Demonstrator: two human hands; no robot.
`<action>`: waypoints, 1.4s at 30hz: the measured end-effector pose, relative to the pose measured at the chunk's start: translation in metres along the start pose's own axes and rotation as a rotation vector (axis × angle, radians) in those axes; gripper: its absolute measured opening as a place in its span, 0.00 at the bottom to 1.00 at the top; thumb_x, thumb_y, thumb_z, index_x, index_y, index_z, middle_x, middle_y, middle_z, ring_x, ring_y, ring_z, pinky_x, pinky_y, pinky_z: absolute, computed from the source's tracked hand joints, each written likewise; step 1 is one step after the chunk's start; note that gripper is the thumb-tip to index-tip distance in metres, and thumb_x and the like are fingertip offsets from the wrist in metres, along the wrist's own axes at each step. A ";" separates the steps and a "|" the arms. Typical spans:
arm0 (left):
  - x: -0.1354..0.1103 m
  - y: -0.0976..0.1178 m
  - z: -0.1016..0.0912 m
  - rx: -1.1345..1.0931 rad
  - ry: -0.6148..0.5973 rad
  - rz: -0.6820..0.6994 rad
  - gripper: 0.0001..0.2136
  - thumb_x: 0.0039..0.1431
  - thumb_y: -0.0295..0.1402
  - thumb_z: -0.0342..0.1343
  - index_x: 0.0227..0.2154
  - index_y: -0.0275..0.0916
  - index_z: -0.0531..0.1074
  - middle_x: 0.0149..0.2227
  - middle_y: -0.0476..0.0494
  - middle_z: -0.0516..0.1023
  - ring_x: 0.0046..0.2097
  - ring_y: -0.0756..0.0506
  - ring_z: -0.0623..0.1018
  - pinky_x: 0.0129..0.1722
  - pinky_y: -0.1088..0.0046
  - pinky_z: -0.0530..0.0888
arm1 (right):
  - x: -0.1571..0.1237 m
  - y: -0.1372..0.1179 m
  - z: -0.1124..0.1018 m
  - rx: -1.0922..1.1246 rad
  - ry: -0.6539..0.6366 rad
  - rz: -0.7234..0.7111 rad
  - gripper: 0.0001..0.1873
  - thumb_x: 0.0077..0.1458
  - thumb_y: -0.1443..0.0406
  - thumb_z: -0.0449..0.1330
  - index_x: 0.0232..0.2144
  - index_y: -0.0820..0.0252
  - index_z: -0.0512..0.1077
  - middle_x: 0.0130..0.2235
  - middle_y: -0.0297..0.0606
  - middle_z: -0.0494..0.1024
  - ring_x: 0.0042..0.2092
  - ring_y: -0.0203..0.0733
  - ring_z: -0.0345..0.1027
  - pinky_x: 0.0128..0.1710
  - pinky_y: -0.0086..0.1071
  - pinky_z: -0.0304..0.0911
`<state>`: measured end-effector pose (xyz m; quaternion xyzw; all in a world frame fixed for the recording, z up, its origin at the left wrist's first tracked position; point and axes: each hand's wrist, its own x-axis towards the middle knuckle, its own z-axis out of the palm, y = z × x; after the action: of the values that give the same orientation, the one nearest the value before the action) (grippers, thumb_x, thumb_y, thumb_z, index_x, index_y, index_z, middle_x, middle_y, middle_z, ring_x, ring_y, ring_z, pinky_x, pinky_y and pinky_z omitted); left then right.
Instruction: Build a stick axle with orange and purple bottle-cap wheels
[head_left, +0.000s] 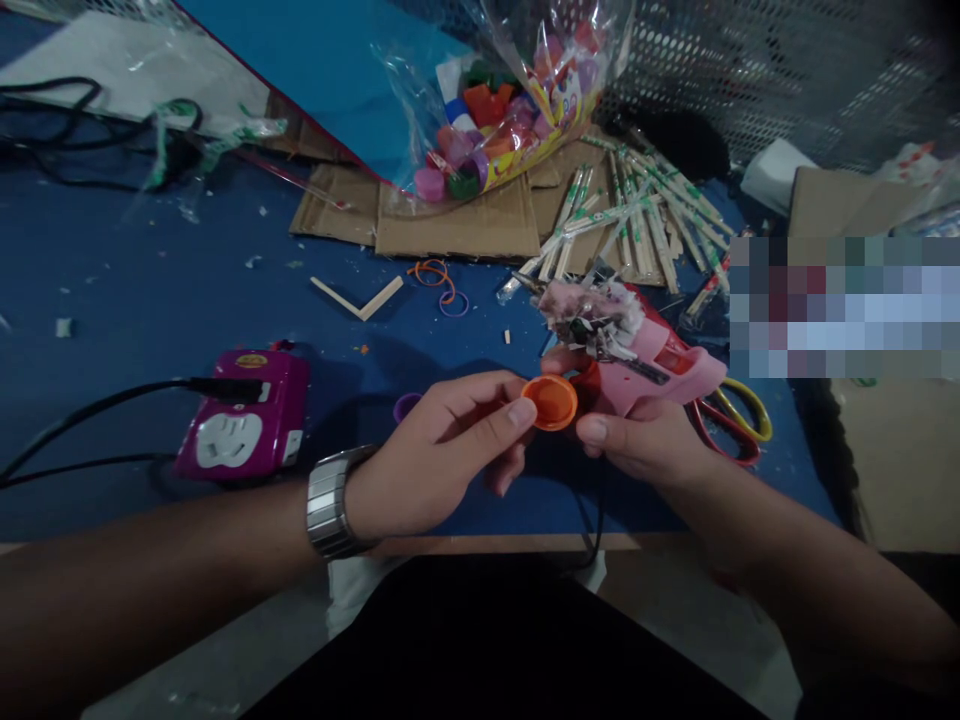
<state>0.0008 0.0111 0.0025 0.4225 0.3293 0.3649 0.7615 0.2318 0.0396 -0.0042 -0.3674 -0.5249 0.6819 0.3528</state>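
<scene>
My left hand, with a metal watch on its wrist, pinches a small round orange cap between thumb and fingers. The hollow side of the cap faces up. Just right of it, my right hand is closed round the handle of a pink hot glue gun. Its nozzle points up and to the left, and the front is crusted with grey-white glue and fluff. A purple ring-shaped piece lies partly hidden behind my left hand.
A magenta power adapter with cords sits at left. Broken chopsticks and thin orange and purple strips lie ahead. Behind are cardboard, wrapped chopsticks and a bag of coloured caps. Scissors lie at right.
</scene>
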 end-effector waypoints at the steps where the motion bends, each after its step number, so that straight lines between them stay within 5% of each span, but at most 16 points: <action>1: 0.000 0.001 0.000 0.008 0.014 0.007 0.21 0.72 0.52 0.66 0.39 0.37 0.74 0.27 0.53 0.73 0.26 0.54 0.73 0.28 0.78 0.71 | -0.001 0.000 -0.001 -0.017 0.019 0.002 0.27 0.54 0.45 0.79 0.50 0.50 0.84 0.46 0.38 0.85 0.31 0.36 0.70 0.22 0.30 0.66; 6: -0.002 0.004 0.000 0.195 0.049 0.080 0.21 0.73 0.52 0.65 0.38 0.37 0.74 0.27 0.53 0.72 0.26 0.54 0.72 0.28 0.78 0.72 | -0.002 -0.002 -0.001 -0.066 0.074 -0.033 0.27 0.54 0.46 0.80 0.51 0.49 0.84 0.48 0.39 0.85 0.30 0.35 0.67 0.21 0.31 0.62; 14: -0.002 0.001 0.000 0.388 0.055 0.163 0.12 0.73 0.42 0.65 0.39 0.39 0.74 0.27 0.53 0.74 0.27 0.53 0.72 0.28 0.78 0.69 | 0.001 -0.004 0.005 -0.095 0.091 0.070 0.23 0.54 0.47 0.79 0.40 0.53 0.80 0.36 0.33 0.81 0.26 0.34 0.66 0.21 0.30 0.61; 21: -0.003 -0.002 -0.003 0.441 0.078 0.155 0.20 0.64 0.43 0.73 0.51 0.39 0.75 0.38 0.49 0.80 0.35 0.49 0.76 0.36 0.76 0.75 | -0.001 -0.004 0.009 -0.299 0.171 -0.157 0.13 0.61 0.54 0.76 0.39 0.51 0.80 0.40 0.33 0.84 0.40 0.41 0.78 0.44 0.37 0.77; 26: -0.004 0.000 -0.002 0.410 0.024 0.123 0.17 0.70 0.44 0.68 0.52 0.39 0.75 0.35 0.50 0.78 0.31 0.50 0.74 0.33 0.75 0.73 | -0.003 0.000 0.004 -0.330 0.166 -0.182 0.11 0.64 0.53 0.74 0.42 0.50 0.82 0.42 0.37 0.87 0.41 0.44 0.80 0.44 0.40 0.79; 32: -0.006 -0.003 -0.003 0.259 -0.057 0.045 0.19 0.74 0.51 0.62 0.49 0.39 0.73 0.34 0.50 0.73 0.32 0.50 0.71 0.32 0.75 0.69 | -0.003 0.002 -0.002 -0.484 0.070 -0.279 0.05 0.64 0.57 0.75 0.42 0.46 0.87 0.45 0.38 0.87 0.48 0.50 0.82 0.57 0.47 0.76; 42: -0.006 -0.001 -0.003 0.255 -0.073 0.021 0.18 0.72 0.47 0.66 0.50 0.37 0.75 0.33 0.51 0.75 0.32 0.51 0.74 0.32 0.77 0.72 | -0.002 0.008 -0.005 -0.502 0.050 -0.231 0.07 0.66 0.55 0.73 0.37 0.49 0.86 0.41 0.37 0.85 0.44 0.47 0.79 0.52 0.44 0.74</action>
<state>-0.0045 0.0072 0.0011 0.5322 0.3408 0.3126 0.7092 0.2369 0.0384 -0.0130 -0.3976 -0.7069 0.4767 0.3390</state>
